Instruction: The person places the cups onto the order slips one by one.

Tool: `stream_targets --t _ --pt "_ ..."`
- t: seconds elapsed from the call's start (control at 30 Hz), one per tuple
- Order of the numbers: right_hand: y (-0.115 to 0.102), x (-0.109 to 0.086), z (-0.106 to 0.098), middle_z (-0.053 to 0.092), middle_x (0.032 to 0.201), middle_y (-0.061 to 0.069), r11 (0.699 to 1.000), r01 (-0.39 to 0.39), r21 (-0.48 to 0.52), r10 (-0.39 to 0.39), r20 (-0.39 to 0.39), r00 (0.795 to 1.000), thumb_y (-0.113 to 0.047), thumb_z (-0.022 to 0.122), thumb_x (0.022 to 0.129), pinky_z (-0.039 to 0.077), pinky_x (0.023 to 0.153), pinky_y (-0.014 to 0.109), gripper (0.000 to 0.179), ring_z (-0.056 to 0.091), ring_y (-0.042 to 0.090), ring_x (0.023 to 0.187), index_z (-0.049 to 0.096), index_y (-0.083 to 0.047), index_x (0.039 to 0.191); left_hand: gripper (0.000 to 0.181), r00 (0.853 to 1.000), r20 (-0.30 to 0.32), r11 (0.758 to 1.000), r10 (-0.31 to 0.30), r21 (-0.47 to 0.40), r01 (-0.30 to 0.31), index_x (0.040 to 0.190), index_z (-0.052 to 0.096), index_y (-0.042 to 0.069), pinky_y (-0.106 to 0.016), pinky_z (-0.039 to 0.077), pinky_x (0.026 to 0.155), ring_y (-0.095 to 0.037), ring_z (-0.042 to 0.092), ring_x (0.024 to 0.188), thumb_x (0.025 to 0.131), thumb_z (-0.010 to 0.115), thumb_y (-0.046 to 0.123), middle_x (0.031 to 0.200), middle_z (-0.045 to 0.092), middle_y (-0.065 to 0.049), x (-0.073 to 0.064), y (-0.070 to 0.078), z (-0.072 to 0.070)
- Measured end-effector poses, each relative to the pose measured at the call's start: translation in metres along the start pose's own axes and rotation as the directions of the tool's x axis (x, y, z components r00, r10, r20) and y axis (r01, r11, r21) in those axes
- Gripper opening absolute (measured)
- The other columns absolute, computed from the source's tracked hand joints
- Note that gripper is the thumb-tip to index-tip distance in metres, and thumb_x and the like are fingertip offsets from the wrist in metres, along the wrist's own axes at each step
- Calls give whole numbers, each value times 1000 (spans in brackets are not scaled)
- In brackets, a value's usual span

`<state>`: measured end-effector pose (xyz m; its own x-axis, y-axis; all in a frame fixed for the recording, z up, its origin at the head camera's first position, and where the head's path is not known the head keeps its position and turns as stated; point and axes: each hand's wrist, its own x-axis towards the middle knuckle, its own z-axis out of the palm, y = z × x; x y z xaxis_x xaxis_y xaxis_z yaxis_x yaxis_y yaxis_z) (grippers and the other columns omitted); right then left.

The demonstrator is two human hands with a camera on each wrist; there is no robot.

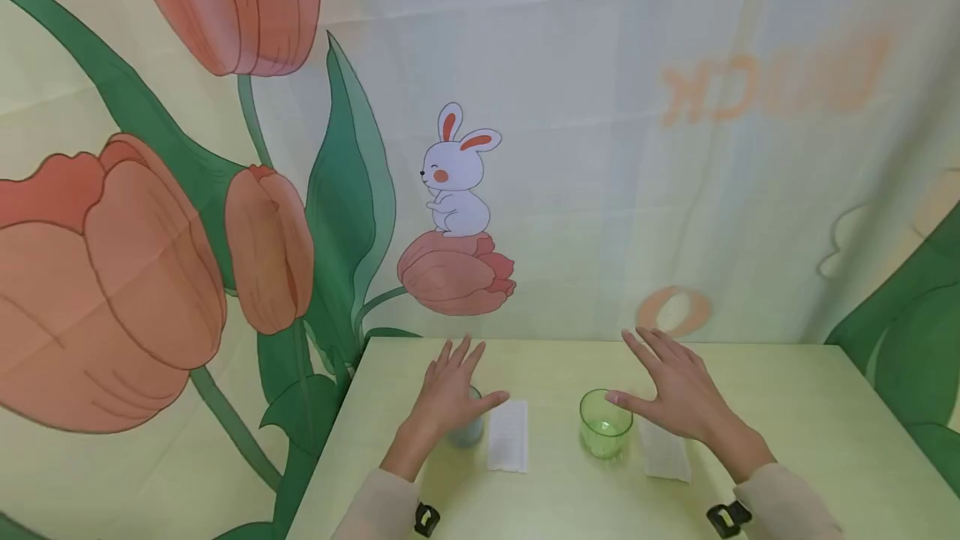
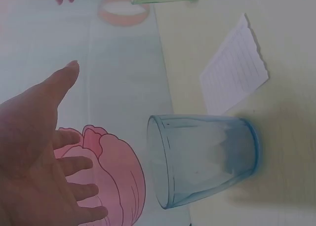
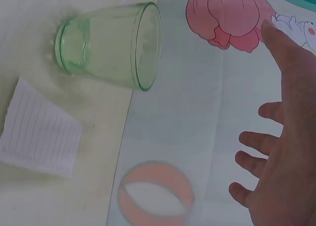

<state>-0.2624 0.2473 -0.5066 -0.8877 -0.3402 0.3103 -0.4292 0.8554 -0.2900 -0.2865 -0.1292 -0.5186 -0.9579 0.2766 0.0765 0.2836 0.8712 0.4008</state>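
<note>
Both hands hover above the table with fingers spread, holding nothing. My left hand (image 1: 450,394) is above a blue glass (image 2: 207,159), which stands upright and is partly hidden by the hand in the head view. A lined slip of paper (image 1: 508,437) lies just right of that glass. Toward the right, a green glass (image 1: 606,425) stands upright on the table. My right hand (image 1: 678,390) is up and to the right of it; its thumb overlaps the rim in the head view, while the right wrist view shows them apart. Another lined slip of paper (image 3: 42,130) lies beside the green glass.
The pale table (image 1: 570,511) reaches back to a hanging cloth (image 1: 585,190) printed with tulips, a rabbit and faint orange letters. Each wrist wears a dark strap; the left one has a black buckle (image 1: 427,518), and so does the right (image 1: 728,517).
</note>
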Motion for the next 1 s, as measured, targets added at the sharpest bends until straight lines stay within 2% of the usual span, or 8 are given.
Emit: stream_targets --t 0.4,0.7,1.0 --pt "-36 15 37 38 167 18 996 68 51 -68 -10 998 -70 69 92 26 117 71 98 30 44 154 40 -12 164 94 1000 -20 999 11 -52 -12 165 38 11 -68 21 124 -44 17 160 94 74 61 172 29 -16 -7 -28 4" --pt "-73 28 64 40 166 17 984 134 114 -128 -55 990 -70 72 89 27 117 72 98 31 43 155 42 -14 164 90 999 -42 993 -17 -118 12 162 42 8 -64 31 122 -41 24 159 94 77 55 170 33 -16 -20 -50 2" --pt "-105 38 92 40 166 16 966 196 169 -188 -62 980 -69 72 89 30 118 71 97 32 43 155 43 -13 163 88 998 -50 987 -23 -162 14 161 45 10 -60 35 121 -37 32 156 93 77 56 167 40 -13 -34 -64 11"
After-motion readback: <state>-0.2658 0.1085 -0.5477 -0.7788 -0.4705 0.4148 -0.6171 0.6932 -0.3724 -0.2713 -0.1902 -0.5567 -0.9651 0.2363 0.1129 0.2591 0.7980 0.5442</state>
